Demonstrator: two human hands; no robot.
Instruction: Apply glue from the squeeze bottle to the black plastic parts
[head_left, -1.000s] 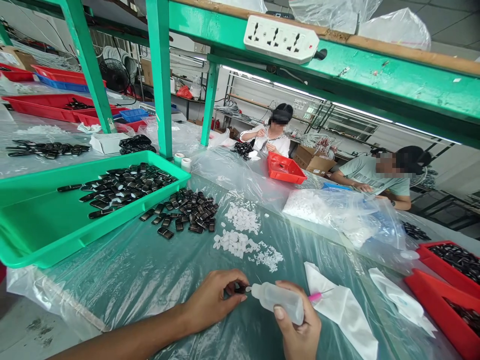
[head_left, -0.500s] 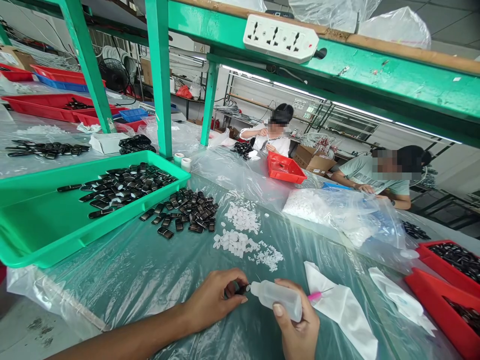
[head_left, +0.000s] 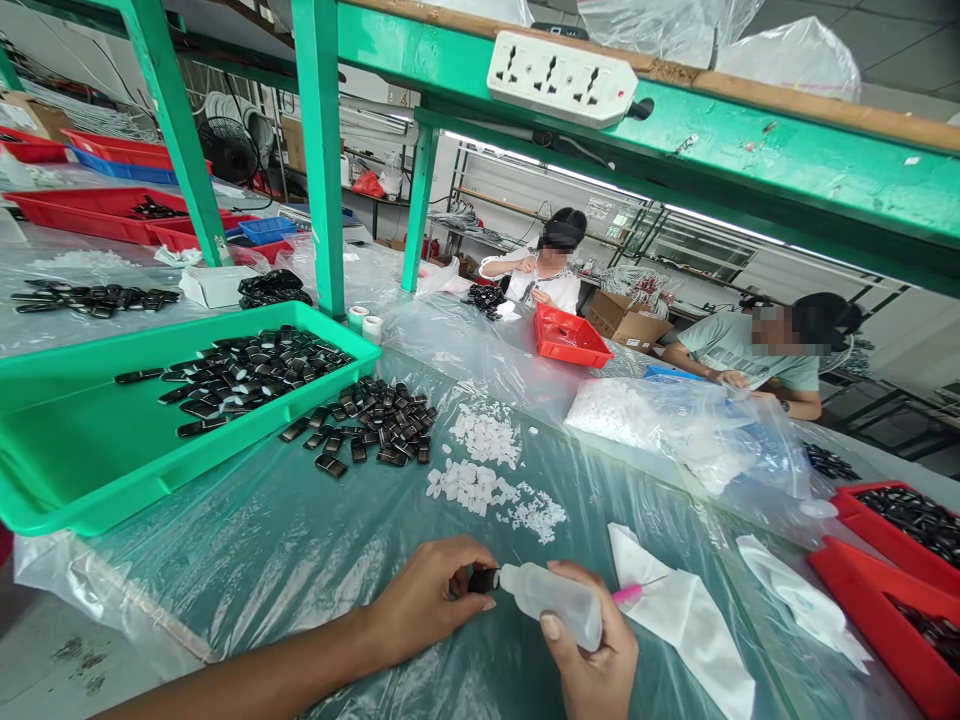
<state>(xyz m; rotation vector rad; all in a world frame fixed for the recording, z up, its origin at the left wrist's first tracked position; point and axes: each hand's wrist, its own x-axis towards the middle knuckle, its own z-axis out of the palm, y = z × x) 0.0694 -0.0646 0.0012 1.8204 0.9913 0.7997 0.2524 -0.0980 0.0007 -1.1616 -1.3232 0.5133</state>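
Between the thumb and fingers of my left hand [head_left: 439, 588] is a small black plastic piece [head_left: 482, 580], its near end partly hidden by the fingertips. My right hand [head_left: 596, 640] is wrapped round a translucent squeeze bottle [head_left: 551, 598], tilted with its nozzle end at the black piece; whether they touch I cannot tell. A pink-handled needle tool [head_left: 628, 594] lies on a white cloth [head_left: 690, 620] beside my right hand. Beyond my hands are piles of small white oval pieces [head_left: 469, 485], tiny white bits [head_left: 536, 515] and black pieces [head_left: 386, 425].
A green tray [head_left: 150, 490] with many black pieces stands at left. Red bins [head_left: 862, 590] line the right edge, near a clear bag of white parts [head_left: 637, 415]. Green shelf posts [head_left: 319, 160] rise ahead, with a power strip [head_left: 562, 78] above. Two people sit across the table.
The black piece in my left hand has turned, so more of its dark face shows. The bottle has shifted very slightly, its nozzle still at the piece.
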